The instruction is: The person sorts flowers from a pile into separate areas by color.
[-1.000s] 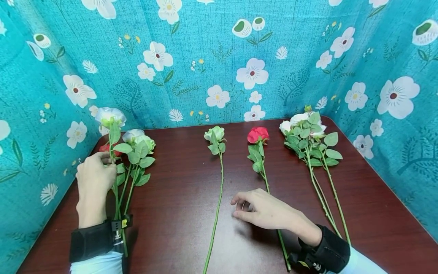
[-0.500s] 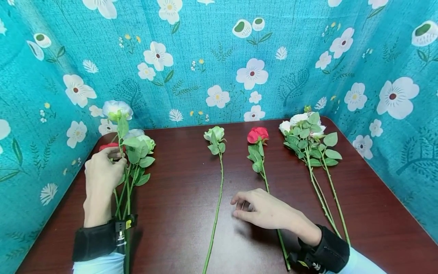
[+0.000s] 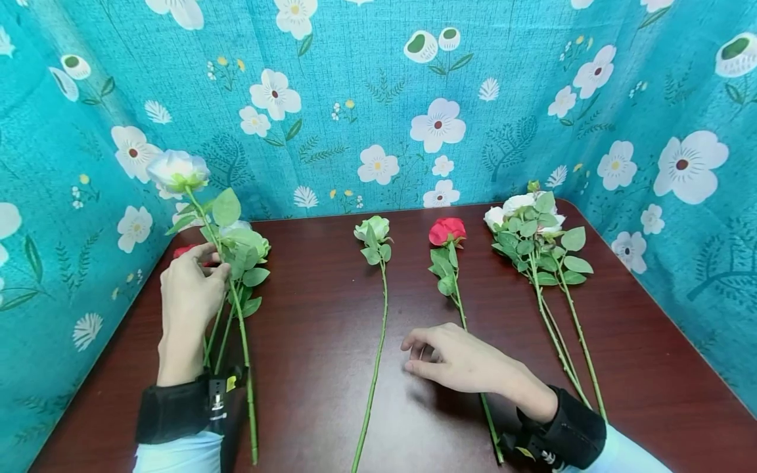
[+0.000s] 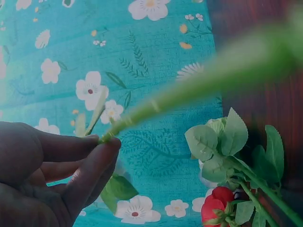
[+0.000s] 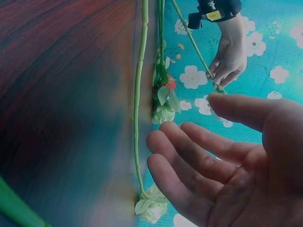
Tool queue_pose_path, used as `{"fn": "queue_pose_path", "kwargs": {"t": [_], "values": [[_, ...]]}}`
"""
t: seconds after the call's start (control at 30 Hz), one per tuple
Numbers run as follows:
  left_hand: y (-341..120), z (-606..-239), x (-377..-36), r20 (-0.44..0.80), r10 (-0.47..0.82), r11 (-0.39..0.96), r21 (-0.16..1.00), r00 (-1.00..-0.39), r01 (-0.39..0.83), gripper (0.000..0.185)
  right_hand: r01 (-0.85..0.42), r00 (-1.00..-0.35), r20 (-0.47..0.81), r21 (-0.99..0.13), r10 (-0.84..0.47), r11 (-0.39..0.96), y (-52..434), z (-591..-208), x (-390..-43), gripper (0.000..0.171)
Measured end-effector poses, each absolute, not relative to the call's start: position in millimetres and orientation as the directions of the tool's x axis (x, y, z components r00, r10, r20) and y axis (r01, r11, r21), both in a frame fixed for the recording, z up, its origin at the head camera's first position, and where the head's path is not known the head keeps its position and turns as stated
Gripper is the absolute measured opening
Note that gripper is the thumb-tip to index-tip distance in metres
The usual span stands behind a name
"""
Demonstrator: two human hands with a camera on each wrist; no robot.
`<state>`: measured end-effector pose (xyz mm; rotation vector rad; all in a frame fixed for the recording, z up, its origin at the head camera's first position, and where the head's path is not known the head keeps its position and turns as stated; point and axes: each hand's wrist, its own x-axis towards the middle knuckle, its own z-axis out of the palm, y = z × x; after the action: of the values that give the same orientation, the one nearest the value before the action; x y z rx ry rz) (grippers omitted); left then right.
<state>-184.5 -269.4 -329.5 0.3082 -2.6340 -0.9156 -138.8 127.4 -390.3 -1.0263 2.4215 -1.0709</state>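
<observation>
White rose (image 3: 176, 171) above leftover stems (image 3: 227, 309)

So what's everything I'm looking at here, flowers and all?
Lifted rose: one, white, raised off the table at left.
Left bunch: a few stems, pale green, white and red heads, lying under the lifted rose.
Single pale rose: one, greenish white, table centre.
Red rose: one, right of centre.
Right bunch: several white blooms, far right.
Table: one, dark red-brown wood.
Curtain: teal, white flower print, around the table.
Wrist straps: two, black.
Left hand: its grip pinches the lifted rose's stem.
Right hand: resting on the table, holding nothing.
</observation>
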Motion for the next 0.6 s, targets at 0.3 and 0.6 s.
{"fn": "queue_pose_path", "kwargs": {"t": [0.3,0.6], "values": [[-256,-330,-185,0.201,-0.246,0.715,0.698,-0.948,-0.038,0.05,-0.485,-0.702,0.017,-0.744,-0.712,0.46,128,-391,-140,0.023],[-216,-333,-186,0.169,-0.15,0.614,0.788,-0.974,0.042,0.048,-0.492,-0.704,0.037,-0.745,-0.709,0.45,128,-392,-141,0.024]]}}
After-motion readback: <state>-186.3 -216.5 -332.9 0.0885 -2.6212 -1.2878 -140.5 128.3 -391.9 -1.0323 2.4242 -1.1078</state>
